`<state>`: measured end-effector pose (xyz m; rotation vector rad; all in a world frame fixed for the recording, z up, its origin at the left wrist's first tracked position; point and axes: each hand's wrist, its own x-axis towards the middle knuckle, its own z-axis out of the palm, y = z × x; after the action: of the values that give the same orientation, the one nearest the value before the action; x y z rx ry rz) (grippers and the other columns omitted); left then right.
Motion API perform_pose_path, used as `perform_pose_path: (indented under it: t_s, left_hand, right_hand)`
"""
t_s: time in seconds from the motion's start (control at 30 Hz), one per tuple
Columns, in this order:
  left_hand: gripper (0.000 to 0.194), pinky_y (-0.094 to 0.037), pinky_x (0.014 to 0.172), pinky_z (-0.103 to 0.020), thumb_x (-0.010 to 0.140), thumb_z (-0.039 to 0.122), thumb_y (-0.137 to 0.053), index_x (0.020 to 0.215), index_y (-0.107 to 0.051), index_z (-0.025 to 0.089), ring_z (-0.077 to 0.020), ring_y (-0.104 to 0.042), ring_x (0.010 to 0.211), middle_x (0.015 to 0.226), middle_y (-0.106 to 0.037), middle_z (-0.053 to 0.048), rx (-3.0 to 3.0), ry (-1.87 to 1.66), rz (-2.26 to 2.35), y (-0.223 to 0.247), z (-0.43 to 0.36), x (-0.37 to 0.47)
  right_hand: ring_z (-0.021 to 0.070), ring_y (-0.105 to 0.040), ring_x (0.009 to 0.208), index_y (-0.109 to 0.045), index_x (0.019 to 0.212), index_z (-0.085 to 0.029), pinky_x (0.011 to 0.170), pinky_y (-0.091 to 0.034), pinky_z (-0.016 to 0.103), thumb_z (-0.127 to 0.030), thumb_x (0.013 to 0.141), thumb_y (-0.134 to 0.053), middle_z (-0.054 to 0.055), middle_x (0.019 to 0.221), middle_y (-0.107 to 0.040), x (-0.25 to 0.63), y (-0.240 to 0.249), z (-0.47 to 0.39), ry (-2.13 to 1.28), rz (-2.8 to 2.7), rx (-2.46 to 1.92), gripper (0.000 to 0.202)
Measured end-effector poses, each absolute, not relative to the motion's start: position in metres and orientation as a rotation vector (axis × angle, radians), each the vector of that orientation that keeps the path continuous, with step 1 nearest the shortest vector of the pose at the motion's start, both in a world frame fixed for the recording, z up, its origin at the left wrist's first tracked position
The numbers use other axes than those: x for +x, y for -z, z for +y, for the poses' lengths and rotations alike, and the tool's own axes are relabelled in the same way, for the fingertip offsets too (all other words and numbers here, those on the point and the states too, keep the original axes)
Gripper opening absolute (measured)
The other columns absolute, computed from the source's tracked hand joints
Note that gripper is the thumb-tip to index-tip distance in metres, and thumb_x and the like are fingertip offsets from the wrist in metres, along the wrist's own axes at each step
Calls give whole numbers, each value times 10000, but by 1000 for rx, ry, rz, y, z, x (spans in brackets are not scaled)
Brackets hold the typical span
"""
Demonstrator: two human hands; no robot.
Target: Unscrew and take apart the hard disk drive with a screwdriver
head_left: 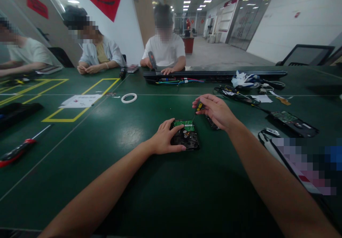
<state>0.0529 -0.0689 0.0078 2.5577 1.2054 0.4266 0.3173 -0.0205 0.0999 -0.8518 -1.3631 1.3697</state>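
A black hard drive with a green circuit board lies flat on the green table. My left hand rests on its left side, fingers spread over the board and casing, pressing against it. A small screwdriver with a yellow and black handle is pinched in my right hand; its thin shaft points down to the board's right edge. Partly hidden beneath my right hand is another dark device.
A red and black screwdriver lies at the left, a white tape ring and papers further back. Cables and another opened drive are at the right. Behind a long black housing, a person holds a tool.
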Motion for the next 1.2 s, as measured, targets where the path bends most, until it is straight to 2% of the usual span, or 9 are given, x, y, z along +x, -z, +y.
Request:
perform_pose_path:
  t_s: [0.2, 0.47, 0.7, 0.87, 1.03, 1.2]
  left_hand:
    - [1011, -233, 1231, -683, 813, 857, -631, 1624, -369, 313, -486, -163, 1557, 1699, -169, -169, 2573, -414, 1208, -7, -68, 52]
    - [1002, -250, 1221, -693, 803, 825, -677, 1620, -373, 331, -491, -187, 1547, 1698, -198, -156, 2559, -443, 1212, -7, -69, 53]
    - [1000, -239, 1226, -688, 815, 846, -640, 1623, -366, 325, -487, -163, 1554, 1703, -166, -154, 2566, -421, 1219, -7, -69, 53]
    - [1009, -240, 1229, -682, 815, 866, -614, 1623, -369, 314, -486, -167, 1553, 1700, -159, -165, 2584, -410, 1217, -5, -68, 53]
    - [1012, -241, 1233, -677, 820, 861, -614, 1627, -367, 302, -490, -171, 1551, 1700, -159, -170, 2578, -424, 1221, -5, -68, 52]
    - [1002, -244, 1222, -695, 814, 842, -647, 1625, -363, 324, -497, -173, 1547, 1697, -182, -161, 2579, -440, 1210, -4, -68, 52]
  right_hand:
    - [238, -691, 1037, -758, 974, -235, 807, -602, 370, -313, 911, -703, 78, 1042, -754, 319, -101, -20, -1421, -1374, -824, 115]
    - [202, -648, 955, -796, 991, -274, 707, -568, 325, -370, 865, -766, 50, 1089, -732, 319, -101, -21, -1283, -1421, -905, 161]
    - [214, -682, 958, -749, 909, -230, 780, -587, 355, -359, 852, -785, 66, 1027, -749, 317, -99, -20, -1347, -1380, -866, 146]
    - [233, -693, 959, -742, 902, -231, 774, -600, 372, -351, 892, -718, 82, 1001, -752, 317, -99, -18, -1361, -1313, -877, 123]
    - [212, -665, 938, -767, 939, -239, 698, -570, 319, -353, 889, -742, 69, 994, -734, 319, -100, -19, -1327, -1376, -909, 127]
    - [188, -628, 955, -799, 958, -252, 665, -540, 273, -392, 878, -764, 56, 1112, -720, 317, -97, -19, -1253, -1428, -925, 165]
